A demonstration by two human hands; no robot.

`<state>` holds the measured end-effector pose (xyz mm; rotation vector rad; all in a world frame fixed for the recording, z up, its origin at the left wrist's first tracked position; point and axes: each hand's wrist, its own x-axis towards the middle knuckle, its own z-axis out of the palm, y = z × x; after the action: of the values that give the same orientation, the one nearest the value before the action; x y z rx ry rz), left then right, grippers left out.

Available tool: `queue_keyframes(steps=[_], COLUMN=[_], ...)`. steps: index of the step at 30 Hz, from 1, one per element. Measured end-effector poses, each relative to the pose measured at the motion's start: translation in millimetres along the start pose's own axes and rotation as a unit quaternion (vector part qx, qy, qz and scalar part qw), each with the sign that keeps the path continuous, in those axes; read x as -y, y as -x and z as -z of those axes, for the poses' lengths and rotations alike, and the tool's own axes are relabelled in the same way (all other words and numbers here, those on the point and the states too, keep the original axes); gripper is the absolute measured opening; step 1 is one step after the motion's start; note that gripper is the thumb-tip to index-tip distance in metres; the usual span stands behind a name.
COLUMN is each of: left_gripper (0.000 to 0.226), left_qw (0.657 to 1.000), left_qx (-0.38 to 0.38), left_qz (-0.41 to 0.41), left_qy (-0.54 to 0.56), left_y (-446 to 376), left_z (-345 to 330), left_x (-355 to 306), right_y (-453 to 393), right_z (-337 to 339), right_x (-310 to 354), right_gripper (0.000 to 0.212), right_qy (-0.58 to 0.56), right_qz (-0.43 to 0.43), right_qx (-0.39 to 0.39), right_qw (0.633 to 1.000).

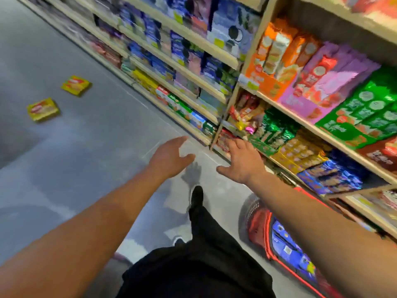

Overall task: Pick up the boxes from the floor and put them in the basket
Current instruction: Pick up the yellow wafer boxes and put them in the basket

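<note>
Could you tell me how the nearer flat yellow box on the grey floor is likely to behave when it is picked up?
The nearer flat yellow box looks thin and probably light. It lies flat on the smooth grey floor, so it may slide rather than tip or roll if nudged. Its low edges may be awkward to get fingers under.

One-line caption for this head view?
Both hands, left and right, reach forward empty; two yellow boxes on floor, red basket beside shelves.

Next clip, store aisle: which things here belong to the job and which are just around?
Job:
- near yellow box on the floor
- far yellow box on the floor
- red basket, blue packs already inside
- left hand and right hand, both empty

Just around:
- shelves of stocked snacks
- shoe
</note>
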<state>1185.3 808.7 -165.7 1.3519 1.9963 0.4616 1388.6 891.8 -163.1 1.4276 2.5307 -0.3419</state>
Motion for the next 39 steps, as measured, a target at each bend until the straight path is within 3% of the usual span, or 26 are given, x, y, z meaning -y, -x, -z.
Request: queue_keyframes(steps=[12, 22, 31, 39], left_gripper=[0.066, 0.065, 0.065, 0.064], left_qw=[0.971, 0.897, 0.875, 0.85], left_qx=[-0.121, -0.224, -0.239, -0.26], left_qz=[0.203, 0.359, 0.393, 0.433], left_qy=[0.049, 0.126, 0.151, 0.148], left_y=[-75, -89, -121, -153], left_z=[99, 182, 310, 414], left_x=[117, 230, 381, 491], right_y=[-218, -345, -446, -522], right_z=[4, 12, 16, 21], right_x=[129, 297, 491, 606], right_gripper=[0.093, 0.088, 0.085, 0.084], right_qy=[0.017, 0.093, 0.116, 0.076], right_qz=[0.208, 0.354, 0.369, 0.345], right_qx=[0.113, 0.141, 0.173, 0.201], right_qw=[0.971, 0.92, 0.906, 0.914])
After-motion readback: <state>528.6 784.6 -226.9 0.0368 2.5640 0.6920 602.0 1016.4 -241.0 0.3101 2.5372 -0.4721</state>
